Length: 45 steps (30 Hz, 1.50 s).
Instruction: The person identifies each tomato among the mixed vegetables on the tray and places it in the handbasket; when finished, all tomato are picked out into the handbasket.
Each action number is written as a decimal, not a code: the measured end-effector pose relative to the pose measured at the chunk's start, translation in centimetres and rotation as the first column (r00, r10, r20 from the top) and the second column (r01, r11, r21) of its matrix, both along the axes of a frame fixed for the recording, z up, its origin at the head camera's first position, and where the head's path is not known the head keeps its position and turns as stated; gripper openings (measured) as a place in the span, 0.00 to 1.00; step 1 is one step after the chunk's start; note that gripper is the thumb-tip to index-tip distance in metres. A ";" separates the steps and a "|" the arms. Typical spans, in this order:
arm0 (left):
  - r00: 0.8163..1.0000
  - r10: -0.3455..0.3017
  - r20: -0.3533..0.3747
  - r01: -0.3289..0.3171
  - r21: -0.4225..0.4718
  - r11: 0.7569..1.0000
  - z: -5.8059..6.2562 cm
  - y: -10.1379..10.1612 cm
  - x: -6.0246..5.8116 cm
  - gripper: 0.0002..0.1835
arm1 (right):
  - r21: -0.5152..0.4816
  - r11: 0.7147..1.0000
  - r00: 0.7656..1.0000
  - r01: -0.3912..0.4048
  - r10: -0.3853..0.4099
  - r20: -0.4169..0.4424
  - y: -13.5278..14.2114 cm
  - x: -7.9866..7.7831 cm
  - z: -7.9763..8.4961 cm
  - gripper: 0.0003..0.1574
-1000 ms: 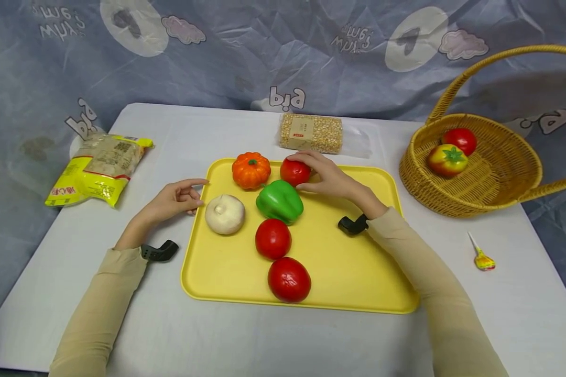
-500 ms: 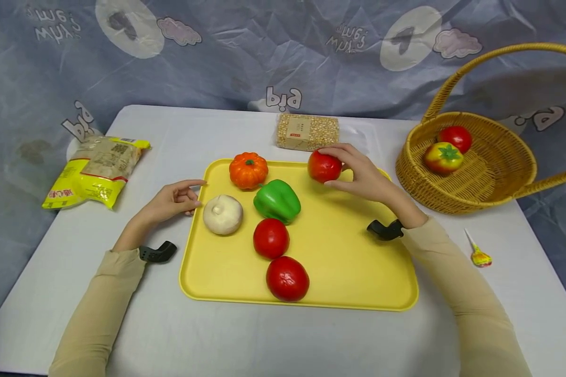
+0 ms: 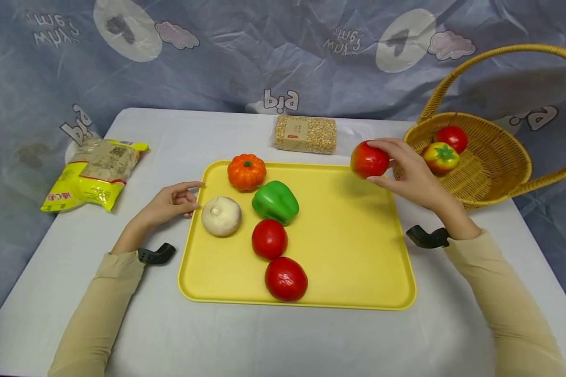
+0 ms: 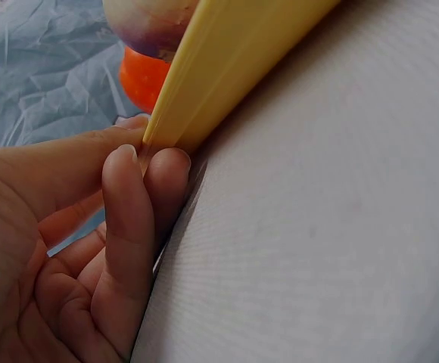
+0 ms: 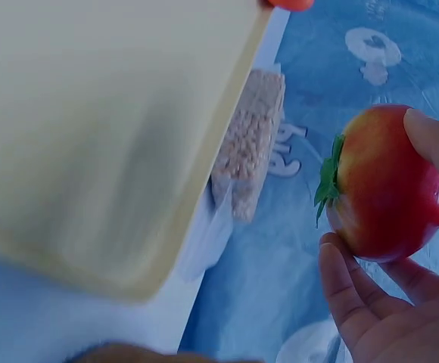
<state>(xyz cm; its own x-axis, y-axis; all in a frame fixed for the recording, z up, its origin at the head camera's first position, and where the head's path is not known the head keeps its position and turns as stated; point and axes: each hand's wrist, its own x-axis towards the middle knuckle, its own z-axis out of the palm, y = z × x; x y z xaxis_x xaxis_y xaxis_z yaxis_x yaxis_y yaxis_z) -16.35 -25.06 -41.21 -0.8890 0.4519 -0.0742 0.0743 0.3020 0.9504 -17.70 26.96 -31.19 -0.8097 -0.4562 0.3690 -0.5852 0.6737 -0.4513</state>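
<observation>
The right hand [image 3: 412, 175] is clamped on a red fruit [image 3: 367, 159] — thumb on one side, fingers opposite — raised over the tray's far right corner, beside the basket [image 3: 483, 173]. Opposed contact presumably prevents the smooth, round body from slipping. The left hand [image 3: 173, 201] pinches the left edge of the tray [image 3: 349, 246], I judge to steady it.

The pumpkin [image 3: 247, 172] stands near the far edge, the bulb [image 3: 221, 216] near the left edge; the pepper [image 3: 275, 202] and two red balls [image 3: 286, 279] run toward the near edge. The raised rim likely retains such round items.

The right wrist view exposes the fruit's green leaves [image 5: 330, 180], not visible from the head. The left wrist view shows fingertips [image 4: 121, 170] against the rim and the bulb's purple underside; from above, I see only its pale top.
</observation>
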 end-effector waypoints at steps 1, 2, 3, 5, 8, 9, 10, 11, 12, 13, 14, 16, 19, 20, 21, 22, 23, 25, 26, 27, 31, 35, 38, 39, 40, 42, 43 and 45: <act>1.000 0.002 0.000 -0.002 -0.003 1.000 0.0 0.0 0.0 0.29 | 0.000 1.000 1.000 0.019 -0.019 0.004 0.5 0.2 0.2 0.45; 1.000 0.005 0.000 -0.005 -0.006 1.000 0.0 0.0 0.0 0.29 | -0.002 0.999 0.999 0.035 -0.035 0.008 1.0 0.4 0.3 0.45; 1.000 0.007 0.000 -0.007 -0.010 1.000 0.0 0.0 0.0 0.29 | -0.006 0.999 0.999 0.051 -0.051 0.011 1.5 0.6 0.4 0.45; 1.000 0.011 0.000 -0.011 -0.020 1.000 0.1 0.0 0.0 0.29 | -0.024 0.997 0.997 0.079 -0.079 0.012 2.5 0.9 0.6 0.45; 1.000 0.018 0.004 -0.018 -0.034 0.999 0.2 0.0 0.0 0.29 | -0.050 0.991 0.992 0.124 -0.123 0.025 4.0 1.3 0.7 0.45; 1.000 0.019 0.005 -0.019 -0.037 0.999 0.2 0.0 0.0 0.29 | -0.051 0.988 0.989 0.143 -0.142 0.033 4.5 1.4 0.7 0.46; 1.000 0.019 0.006 -0.019 -0.040 0.999 0.2 0.0 0.0 0.29 | -0.053 0.986 0.987 0.159 -0.157 0.039 5.0 1.5 0.7 0.46; 1.000 0.019 0.008 -0.018 -0.040 0.999 0.2 0.0 0.0 0.29 | -0.052 0.983 0.984 0.176 -0.173 0.045 5.4 1.6 0.6 0.45; 1.000 0.017 0.007 -0.017 -0.041 0.999 0.2 0.0 0.0 0.29 | -0.052 0.980 0.981 0.191 -0.188 0.054 5.9 1.6 0.6 0.45; 1.000 0.015 0.007 -0.014 -0.040 0.999 0.2 -0.1 0.0 0.29 | -0.049 0.977 0.976 0.210 -0.206 0.067 6.4 1.7 0.6 0.45; 1.000 0.013 0.005 -0.013 -0.037 0.999 0.2 -0.1 0.0 0.29 | -0.048 0.974 0.973 0.223 -0.220 0.070 6.8 1.8 0.6 0.45; 1.000 0.008 0.002 -0.008 -0.031 0.999 0.1 -0.2 0.0 0.29 | -0.047 0.966 0.965 0.255 -0.251 0.076 7.6 2.0 0.4 0.44; 1.000 0.005 0.002 -0.005 -0.030 1.000 0.0 -0.2 0.0 0.29 | -0.048 0.952 0.950 0.303 -0.298 0.098 8.7 2.4 0.2 0.44; 1.000 0.004 0.002 -0.004 -0.032 0.999 0.0 -0.2 0.0 0.29 | -0.047 0.948 0.946 0.315 -0.309 0.100 9.1 2.5 0.2 0.44; 1.000 0.004 0.002 -0.004 -0.033 0.999 0.0 -0.2 0.0 0.29 | -0.043 0.944 0.940 0.329 -0.322 0.108 9.5 2.6 0.1 0.44; 1.000 0.004 0.003 -0.004 -0.033 0.999 0.0 -0.2 0.0 0.29 | -0.040 0.939 0.935 0.342 -0.335 0.115 9.9 2.7 0.1 0.44; 1.000 0.004 0.003 -0.004 -0.034 0.999 0.0 -0.2 0.0 0.29 | -0.034 0.935 0.930 0.354 -0.348 0.118 10.3 2.7 0.1 0.44; 1.000 0.006 0.002 -0.006 -0.033 0.999 0.0 -0.2 0.1 0.28 | -0.009 0.926 0.919 0.378 -0.373 0.128 11.1 2.6 0.0 0.43; 1.000 0.007 0.001 -0.007 -0.033 0.999 0.1 -0.2 0.1 0.28 | 0.009 0.922 0.913 0.387 -0.385 0.135 11.5 2.6 0.0 0.43; 1.000 0.008 0.001 -0.008 -0.032 0.999 0.1 -0.2 0.1 0.28 | 0.026 0.918 0.907 0.397 -0.396 0.143 11.8 2.6 -0.1 0.42; 1.000 0.008 0.002 -0.008 -0.036 0.999 0.1 -0.2 0.1 0.28 | 0.136 0.900 0.880 0.413 -0.433 0.197 13.1 2.3 -0.4 0.42; 1.000 0.012 0.005 -0.012 -0.039 0.999 0.2 -0.2 0.1 0.29 | 0.226 0.901 0.869 0.369 -0.421 0.259 13.6 1.6 -0.8 0.43; 1.000 0.014 0.010 -0.013 -0.039 0.999 0.1 -0.1 0.1 0.29 | 0.248 0.909 0.873 0.335 -0.399 0.281 13.6 0.8 -1.0 0.44; 1.000 0.014 0.012 -0.013 -0.041 0.999 0.1 -0.1 0.1 0.29 | 0.250 0.911 0.875 0.328 -0.393 0.284 13.5 0.6 -1.1 0.43; 1.000 0.014 0.016 -0.013 -0.041 0.999 0.1 -0.1 0.1 0.29 | 0.250 0.913 0.877 0.322 -0.387 0.285 13.4 0.3 -1.2 0.43; 1.000 0.014 0.017 -0.013 -0.043 0.999 0.1 0.0 0.1 0.29 | 0.254 0.916 0.881 0.311 -0.378 0.284 13.3 -0.2 -1.4 0.43; 1.000 0.014 0.017 -0.014 -0.043 0.999 0.2 0.0 0.1 0.29 | 0.252 0.918 0.883 0.307 -0.373 0.284 13.2 -0.4 -1.4 0.43; 1.000 0.014 0.015 -0.013 -0.041 0.999 0.2 0.1 0.1 0.29 | 0.251 0.920 0.885 0.299 -0.366 0.288 13.0 -0.9 -1.6 0.42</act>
<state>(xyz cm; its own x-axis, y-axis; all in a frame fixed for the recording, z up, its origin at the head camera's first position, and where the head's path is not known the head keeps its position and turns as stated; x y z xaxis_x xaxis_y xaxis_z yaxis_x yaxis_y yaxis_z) -16.26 -24.96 -41.01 -0.8934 0.4365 -0.1062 0.0552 0.3413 0.9383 -18.59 39.99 -32.84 -0.9848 -0.1734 -0.0070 -0.1548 0.8958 -0.4165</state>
